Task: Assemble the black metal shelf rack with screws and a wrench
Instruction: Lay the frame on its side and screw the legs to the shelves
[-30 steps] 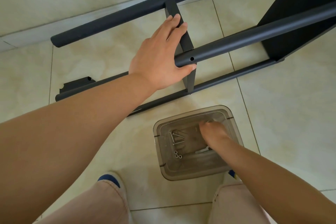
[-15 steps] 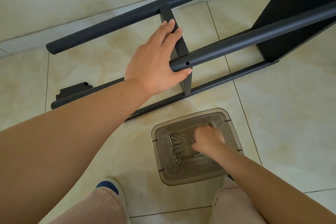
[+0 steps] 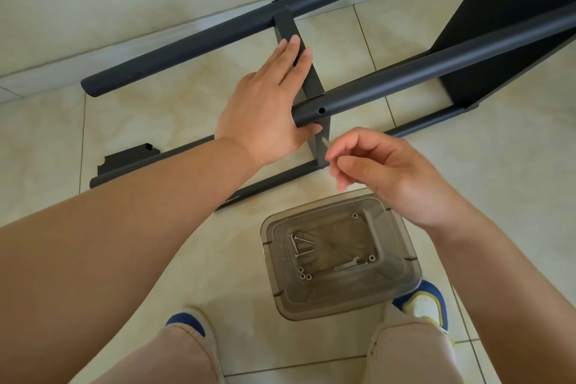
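One screw (image 3: 325,144) is pinched in the right hand (image 3: 385,173), its free end pointing up and away toward the tube hole (image 3: 321,110) just beyond the fingertips; its long axis tilts slightly leftward. The left hand (image 3: 268,103) has straight fingers lying along the crossbar (image 3: 307,78) and its thumb hooked under the end of the near tube (image 3: 436,68), steadying the joint.

The rack looks partly built: a black shelf panel (image 3: 511,25) sits at the far right of both hands, and the crossbar already joins the far tube (image 3: 218,37), where a small screw head seems to show. The hole in the near tube is still empty, so this joint is not yet fastened. Below the right hand, a clear box (image 3: 402,284) holds more screws (image 3: 300,245), several nuts (image 3: 304,274) and a small wrench (image 3: 349,265), which suggests a good deal of fastening and tightening remains. All tubes run lengthwise from lower left to upper right across the floor.
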